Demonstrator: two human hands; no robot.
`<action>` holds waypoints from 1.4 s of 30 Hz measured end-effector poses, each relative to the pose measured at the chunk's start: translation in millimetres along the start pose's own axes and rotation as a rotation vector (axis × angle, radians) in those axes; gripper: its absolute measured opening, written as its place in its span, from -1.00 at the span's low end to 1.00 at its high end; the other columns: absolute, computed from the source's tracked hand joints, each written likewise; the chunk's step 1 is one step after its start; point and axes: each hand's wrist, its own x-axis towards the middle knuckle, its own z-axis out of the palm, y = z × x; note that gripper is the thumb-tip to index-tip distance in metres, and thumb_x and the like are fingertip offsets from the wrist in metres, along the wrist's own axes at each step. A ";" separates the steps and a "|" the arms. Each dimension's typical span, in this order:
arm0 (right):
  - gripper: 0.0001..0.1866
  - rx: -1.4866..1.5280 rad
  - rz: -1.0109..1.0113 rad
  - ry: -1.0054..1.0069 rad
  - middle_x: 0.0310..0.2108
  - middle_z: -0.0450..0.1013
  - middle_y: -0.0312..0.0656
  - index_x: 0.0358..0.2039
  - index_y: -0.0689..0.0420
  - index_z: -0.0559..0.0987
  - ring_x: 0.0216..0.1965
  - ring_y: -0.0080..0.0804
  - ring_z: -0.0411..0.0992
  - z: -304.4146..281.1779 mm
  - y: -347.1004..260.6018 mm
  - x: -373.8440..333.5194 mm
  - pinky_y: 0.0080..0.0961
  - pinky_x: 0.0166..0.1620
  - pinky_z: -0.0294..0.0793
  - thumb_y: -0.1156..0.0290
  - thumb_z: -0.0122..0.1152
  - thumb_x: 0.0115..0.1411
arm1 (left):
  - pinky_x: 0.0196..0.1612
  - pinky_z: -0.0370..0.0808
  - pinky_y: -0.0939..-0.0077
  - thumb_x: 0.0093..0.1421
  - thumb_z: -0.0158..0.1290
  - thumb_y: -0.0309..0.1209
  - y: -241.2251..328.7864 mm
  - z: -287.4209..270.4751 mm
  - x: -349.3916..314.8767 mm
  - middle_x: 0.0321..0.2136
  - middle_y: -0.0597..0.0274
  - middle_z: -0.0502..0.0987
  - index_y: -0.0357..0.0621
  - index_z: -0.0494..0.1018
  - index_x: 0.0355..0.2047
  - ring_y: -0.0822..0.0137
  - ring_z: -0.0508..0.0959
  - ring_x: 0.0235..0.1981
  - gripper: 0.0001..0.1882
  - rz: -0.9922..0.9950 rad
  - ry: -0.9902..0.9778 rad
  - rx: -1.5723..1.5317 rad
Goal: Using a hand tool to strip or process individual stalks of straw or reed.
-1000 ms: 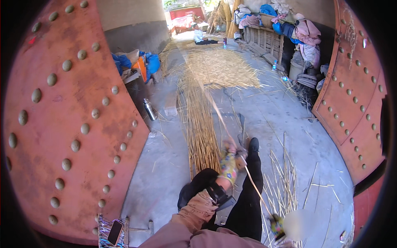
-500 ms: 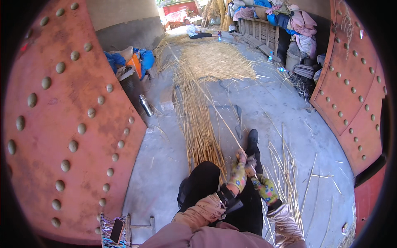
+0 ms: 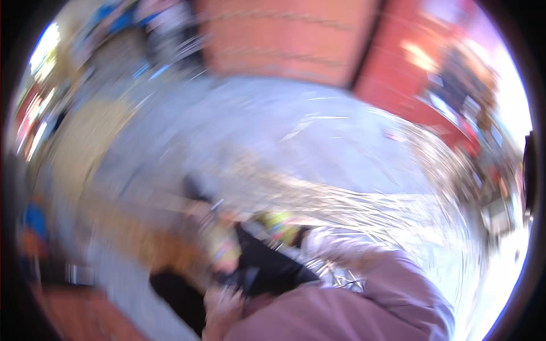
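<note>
Motion smears the whole head view. My left hand (image 3: 222, 241), in a flowered work glove, is in front of my dark trouser leg (image 3: 267, 267). Just to its right is my right hand (image 3: 280, 226) in a similar yellow-green glove, its arm in a pinkish sleeve (image 3: 364, 250). The fingers of both hands are too blurred to read, and whether a stalk is between them does not show. A brown bundle of long stalks (image 3: 151, 241) lies left of my left hand. Paler loose stalks (image 3: 341, 204) spread over the floor beyond my right hand.
A pale stalk mat or heap (image 3: 85, 139) lies at the left. Ahead stands a red studded door (image 3: 278, 42), with a red panel (image 3: 392, 68) beside it. Grey concrete floor (image 3: 227, 113) stretches between. Piled cloths (image 3: 153, 17) sit at the upper left. Bright outdoor light fills the far right.
My view has swung sharply to the right, and the scene is now blurred. Half a second ago both gloved hands gripped a long thin stalk; now it cannot be made out.
</note>
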 end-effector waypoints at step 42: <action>-0.80 0.325 0.362 0.190 -0.46 0.45 -0.18 -0.45 0.06 0.53 -0.38 -0.31 0.43 -70.5 95.2 -181.9 -0.42 -0.31 0.37 0.30 0.07 -0.11 | 0.02 0.13 0.29 0.09 -0.20 -0.17 7.9 0.2 104.6 -0.10 0.14 0.30 -0.21 0.27 -0.11 0.24 0.25 -0.07 -0.56 -0.185 0.032 -0.166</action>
